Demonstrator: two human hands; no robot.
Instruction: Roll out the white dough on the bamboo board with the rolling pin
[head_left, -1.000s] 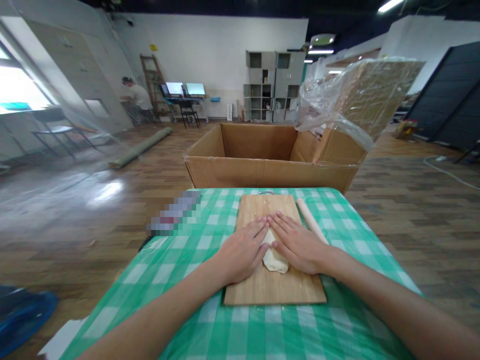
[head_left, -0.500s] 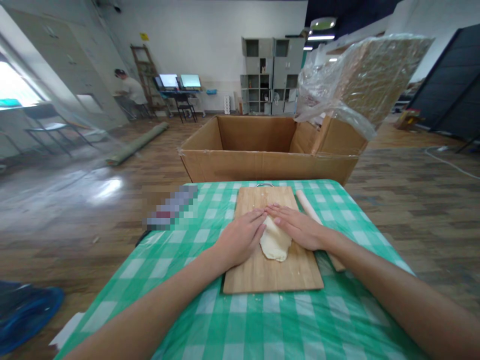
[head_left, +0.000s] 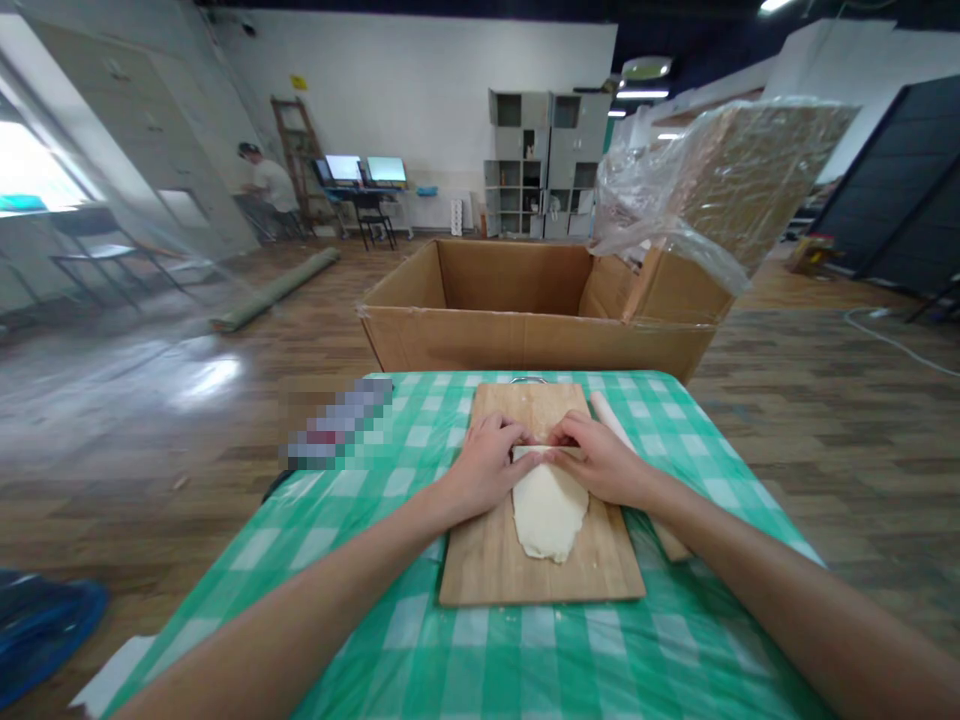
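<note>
A flattened piece of pale dough lies on a wooden cutting board on the green checked tablecloth. My left hand and my right hand both pinch the dough's far edge with curled fingers, and that edge is lifted slightly off the board. A wooden rolling pin lies along the board's right side, partly hidden under my right forearm.
A large open cardboard box stands just beyond the table's far edge, with a plastic-wrapped panel leaning over its right side. A blurred object sits on the table's left corner. A person works at monitors far back left.
My hands went from lying flat over the dough to its far end, fingers curling to pinch that edge. More of the dough now shows, spread longer on the board.
</note>
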